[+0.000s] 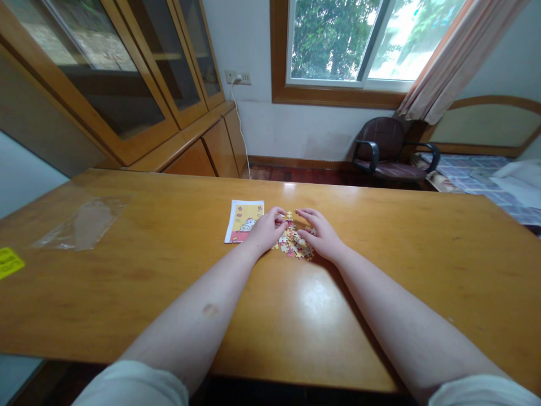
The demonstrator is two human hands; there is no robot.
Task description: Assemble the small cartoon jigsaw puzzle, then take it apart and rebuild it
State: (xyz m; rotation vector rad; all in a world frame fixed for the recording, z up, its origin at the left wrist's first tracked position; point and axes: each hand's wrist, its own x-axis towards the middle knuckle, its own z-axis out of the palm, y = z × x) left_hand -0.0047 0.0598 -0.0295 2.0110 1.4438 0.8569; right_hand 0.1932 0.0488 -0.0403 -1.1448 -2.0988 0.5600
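Observation:
A small heap of jigsaw puzzle pieces (pixel 291 245) in yellow, white and pink lies on the wooden table, between my two hands. My left hand (pixel 269 230) is at the heap's left side, fingers bent and thumb apart, close to the pieces. On the right, my right hand (pixel 320 232) curves around the heap with its fingers spread. A loose piece shows by its index fingertip; I cannot tell whether they touch. Partly under my left hand is a yellow and pink picture sheet (pixel 242 217) with a white cartoon animal.
A clear plastic bag (pixel 91 223) lies on the table (pixel 169 270) at the left, near a yellow label (pixel 10 263). Beyond the table stand a glass-door cabinet (pixel 181 132), an armchair (pixel 382 144) and a bed (pixel 473 175). A white cable (pixel 239 121) hangs from the wall socket.

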